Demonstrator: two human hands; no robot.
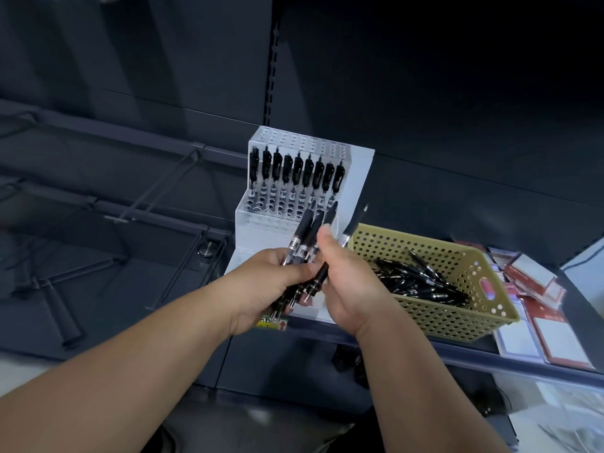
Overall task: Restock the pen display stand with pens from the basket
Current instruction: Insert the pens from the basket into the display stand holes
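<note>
Step in hand: sorting a bundle before loading.

The left hand was curled round a bundle of black pens, tips fanned up toward the display stand. The right hand was closed too, thumb up against the bundle. It appeared to grip a single pen, which was blurred, so the exact hold was hard to read.

The stand sat on the shelf just behind the hands. One filled row stood on its upper tier; the holes in the tier below looked empty. The yellow basket stood just beside the stand on the right, with many loose pens in it.

Judgement: early in the restock. The next move calls for separating one pen, turning it upright and lining it over an open hole, while the left hand keeps the rest from slipping.
</note>
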